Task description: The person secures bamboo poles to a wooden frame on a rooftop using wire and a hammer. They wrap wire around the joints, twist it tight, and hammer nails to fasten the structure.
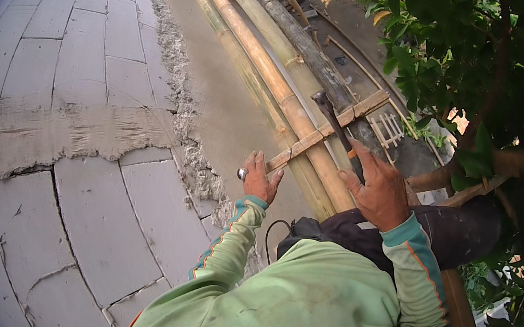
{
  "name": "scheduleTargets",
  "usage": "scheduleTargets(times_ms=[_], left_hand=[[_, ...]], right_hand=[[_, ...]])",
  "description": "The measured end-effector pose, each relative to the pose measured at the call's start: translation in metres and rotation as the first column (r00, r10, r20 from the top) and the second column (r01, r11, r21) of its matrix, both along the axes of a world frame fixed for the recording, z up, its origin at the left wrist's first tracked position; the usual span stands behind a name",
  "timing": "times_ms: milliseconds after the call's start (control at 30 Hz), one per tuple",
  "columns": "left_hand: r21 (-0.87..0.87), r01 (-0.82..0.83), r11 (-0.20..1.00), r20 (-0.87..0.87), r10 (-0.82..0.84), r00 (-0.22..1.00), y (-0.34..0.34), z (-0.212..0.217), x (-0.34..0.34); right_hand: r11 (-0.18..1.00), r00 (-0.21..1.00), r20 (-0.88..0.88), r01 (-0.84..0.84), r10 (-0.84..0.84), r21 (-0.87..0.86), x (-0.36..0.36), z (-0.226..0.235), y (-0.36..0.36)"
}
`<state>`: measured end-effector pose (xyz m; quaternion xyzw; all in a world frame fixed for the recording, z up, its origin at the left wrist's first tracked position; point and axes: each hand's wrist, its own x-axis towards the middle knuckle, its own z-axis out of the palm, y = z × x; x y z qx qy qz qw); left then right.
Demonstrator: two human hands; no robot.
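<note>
My right hand (pixel 382 192) is closed around a hammer (pixel 333 118). Its dark head lies over the bamboo poles, beside a short wooden crosspiece. My left hand (pixel 259 178), wearing a ring, has its thumb apart from its fingers. It is at the near-left end of a thin wooden strip (pixel 299 147), and whether it touches the strip I cannot tell. The strip lies across a long orange-brown bamboo pole (pixel 268 85) and a greener bamboo pole (pixel 238 56) beside it.
Grey block paving (pixel 89 204) with a rough mortar band (pixel 73 132) spreads on the left. Smooth wet-looking cement (pixel 217 97) borders the bamboo. A weathered log (pixel 297 34) runs on the right, above lower ground with a small slatted wooden frame (pixel 387 129). Leafy branches (pixel 435 40) overhang the right side.
</note>
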<state>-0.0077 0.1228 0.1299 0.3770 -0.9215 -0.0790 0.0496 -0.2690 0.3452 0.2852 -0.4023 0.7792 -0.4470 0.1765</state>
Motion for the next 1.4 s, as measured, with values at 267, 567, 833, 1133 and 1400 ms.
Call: scheduleTargets(times_ms=[267, 567, 833, 1133, 1400], left_hand=[[0.260, -0.092, 0.961, 0.432, -0.030, 0.901, -0.012, 0.003, -0.008], [0.200, 0.009, 0.980, 0.400, -0.090, 0.912, -0.020, -0.029, 0.015], [0.266, -0.032, 0.964, 0.473, -0.102, 0.875, -0.019, -0.007, 0.002], [0.527, 0.072, 0.847, 0.314, -0.272, 0.909, -0.086, -0.040, -0.027], [0.829, -0.458, 0.321, 0.466, 0.058, 0.883, -0.084, -0.061, -0.055]], right_hand=[[0.846, 0.938, -0.066, -0.275, 0.341, 0.458, 0.043, -0.123, -0.050], [0.876, 0.902, -0.149, -0.337, 0.406, 0.344, 0.039, -0.094, -0.046], [0.917, 0.958, -0.110, -0.216, 0.266, 0.337, 0.034, -0.087, -0.041], [0.960, 0.858, 0.482, 0.042, -0.177, 0.277, 0.018, -0.122, 0.008], [0.502, -0.222, 0.962, 0.822, -0.156, 0.271, -0.004, -0.097, -0.005]])
